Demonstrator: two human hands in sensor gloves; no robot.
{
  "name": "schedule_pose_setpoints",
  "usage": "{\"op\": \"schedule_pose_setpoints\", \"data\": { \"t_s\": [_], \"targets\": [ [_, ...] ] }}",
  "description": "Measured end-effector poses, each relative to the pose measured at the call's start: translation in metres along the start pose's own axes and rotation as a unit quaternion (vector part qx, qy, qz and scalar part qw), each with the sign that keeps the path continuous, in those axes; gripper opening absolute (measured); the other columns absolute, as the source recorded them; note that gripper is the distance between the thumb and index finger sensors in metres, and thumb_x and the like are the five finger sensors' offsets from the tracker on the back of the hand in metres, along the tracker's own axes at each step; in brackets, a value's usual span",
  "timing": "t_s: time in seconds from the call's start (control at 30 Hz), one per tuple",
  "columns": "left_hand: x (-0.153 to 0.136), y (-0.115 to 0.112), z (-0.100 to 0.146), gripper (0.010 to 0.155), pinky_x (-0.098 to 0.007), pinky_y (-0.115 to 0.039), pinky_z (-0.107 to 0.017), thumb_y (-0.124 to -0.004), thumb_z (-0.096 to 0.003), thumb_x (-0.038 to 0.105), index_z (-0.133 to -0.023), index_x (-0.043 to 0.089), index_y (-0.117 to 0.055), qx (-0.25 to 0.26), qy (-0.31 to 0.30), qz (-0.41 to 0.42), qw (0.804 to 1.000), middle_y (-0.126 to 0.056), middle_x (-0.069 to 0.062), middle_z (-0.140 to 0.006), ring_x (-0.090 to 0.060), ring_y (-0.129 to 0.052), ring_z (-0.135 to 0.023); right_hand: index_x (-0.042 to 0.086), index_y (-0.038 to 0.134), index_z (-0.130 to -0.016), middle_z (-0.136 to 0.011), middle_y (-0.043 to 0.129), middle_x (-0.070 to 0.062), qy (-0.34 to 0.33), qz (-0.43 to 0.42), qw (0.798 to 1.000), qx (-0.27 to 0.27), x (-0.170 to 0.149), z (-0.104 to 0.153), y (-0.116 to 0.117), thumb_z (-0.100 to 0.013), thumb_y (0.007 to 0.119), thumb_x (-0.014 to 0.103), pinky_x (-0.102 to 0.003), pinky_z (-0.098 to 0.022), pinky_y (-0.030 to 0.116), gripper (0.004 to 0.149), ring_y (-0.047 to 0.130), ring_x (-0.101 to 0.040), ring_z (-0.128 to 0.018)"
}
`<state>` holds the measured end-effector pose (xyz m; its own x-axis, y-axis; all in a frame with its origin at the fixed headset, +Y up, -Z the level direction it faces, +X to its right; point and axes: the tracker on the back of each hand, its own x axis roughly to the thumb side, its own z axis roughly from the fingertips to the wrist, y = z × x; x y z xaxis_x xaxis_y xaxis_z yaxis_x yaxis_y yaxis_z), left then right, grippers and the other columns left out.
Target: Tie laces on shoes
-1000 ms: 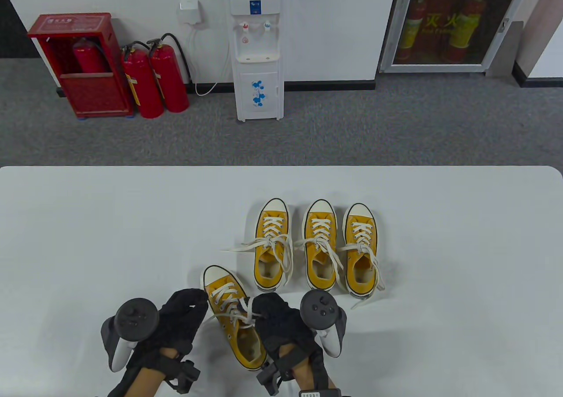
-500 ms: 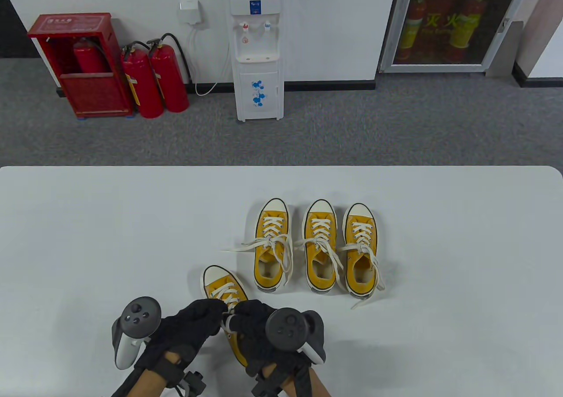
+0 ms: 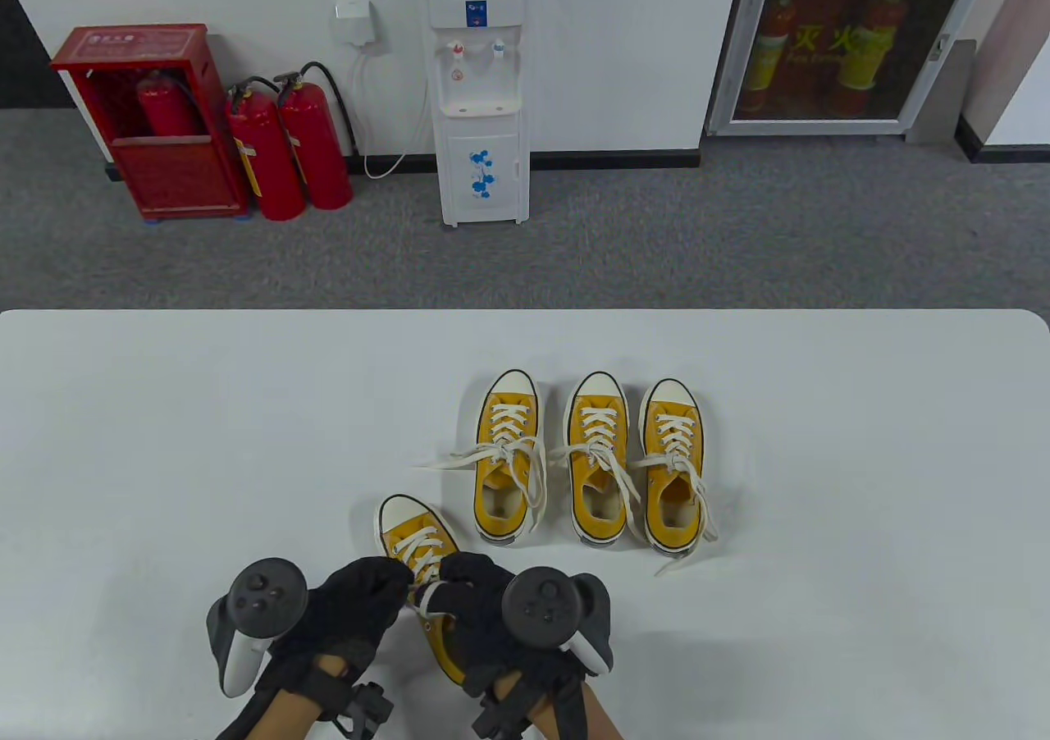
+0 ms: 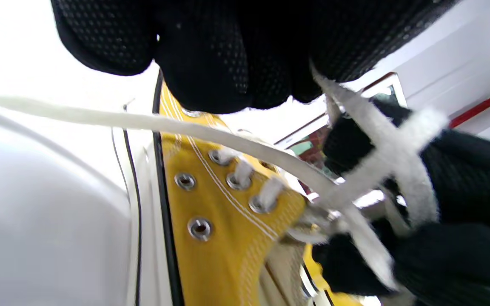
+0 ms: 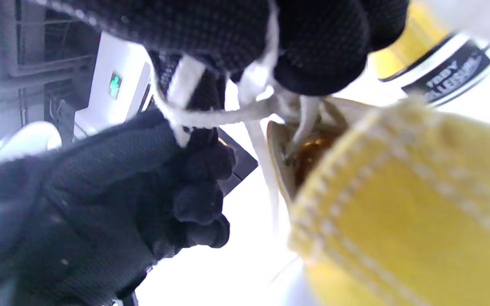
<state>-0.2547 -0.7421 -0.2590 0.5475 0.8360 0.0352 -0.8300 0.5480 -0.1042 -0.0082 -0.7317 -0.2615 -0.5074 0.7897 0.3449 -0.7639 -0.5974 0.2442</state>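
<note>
A yellow canvas shoe (image 3: 414, 539) with white laces (image 3: 422, 555) lies near the table's front edge, toe pointing away. My left hand (image 3: 365, 600) and right hand (image 3: 463, 592) meet over its tongue. Both pinch the white laces. In the left wrist view my left fingers (image 4: 228, 55) hold a lace (image 4: 381, 148) that crosses another strand beside the shoe's eyelets (image 4: 234, 180). In the right wrist view my right fingers (image 5: 313, 38) grip lace strands (image 5: 253, 89) above the shoe's opening, with the left hand (image 5: 100, 191) close beside.
Three more yellow shoes (image 3: 507, 453) (image 3: 597, 453) (image 3: 674, 461) stand in a row at the table's (image 3: 164, 445) middle, their white laces loose and trailing. Beyond the far edge are a water dispenser (image 3: 480, 92) and red fire extinguishers (image 3: 287, 149).
Both hands have come together over the near shoe's laces from a wider hold a second ago. Since half a second ago they have barely shifted.
</note>
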Motion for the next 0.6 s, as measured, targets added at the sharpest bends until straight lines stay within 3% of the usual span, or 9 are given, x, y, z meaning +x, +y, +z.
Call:
{"op": "schedule_pose_setpoints", "data": {
  "t_s": [0.07, 0.3, 0.6],
  "targets": [
    [-0.003, 0.004, -0.001, 0.040, -0.055, -0.078, -0.057, -0.080, -0.0487, 0.044, -0.085, 0.027, -0.084, 0.006, 0.009, 0.005, 1.000, -0.094, -0.003, -0.081, -0.022, -0.101, -0.051, 0.016, 0.090, -0.086, -0.105, 0.060, -0.007, 0.008, -0.031, 0.999, 0.016, -0.004, -0.001, -0.003, -0.040, 0.077, 0.011, -0.056, -0.062, 0.061, 0.047, 0.088, -0.024, -0.053],
    [-0.008, 0.011, -0.003, 0.040, -0.056, -0.078, -0.057, -0.080, -0.0484, 0.043, -0.085, 0.026, -0.084, 0.025, 0.023, -0.011, 0.999, -0.094, -0.004, -0.081, -0.023, -0.101, -0.052, 0.012, 0.095, -0.080, -0.103, 0.063, -0.011, 0.042, -0.103, 0.994, -0.007, -0.021, -0.003, -0.014, -0.040, 0.082, 0.012, -0.056, -0.061, 0.066, 0.042, 0.092, -0.023, -0.053],
    [-0.014, 0.026, -0.004, 0.040, -0.056, -0.078, -0.056, -0.080, -0.0483, 0.043, -0.084, 0.026, -0.084, 0.053, 0.036, -0.013, 0.998, -0.094, -0.005, -0.081, -0.024, -0.101, -0.051, 0.013, 0.085, -0.079, -0.102, 0.060, -0.010, 0.076, -0.127, 0.988, -0.043, -0.035, -0.001, -0.029, -0.039, 0.083, 0.013, -0.055, -0.061, 0.067, 0.040, 0.092, -0.022, -0.052]
  ]
}}
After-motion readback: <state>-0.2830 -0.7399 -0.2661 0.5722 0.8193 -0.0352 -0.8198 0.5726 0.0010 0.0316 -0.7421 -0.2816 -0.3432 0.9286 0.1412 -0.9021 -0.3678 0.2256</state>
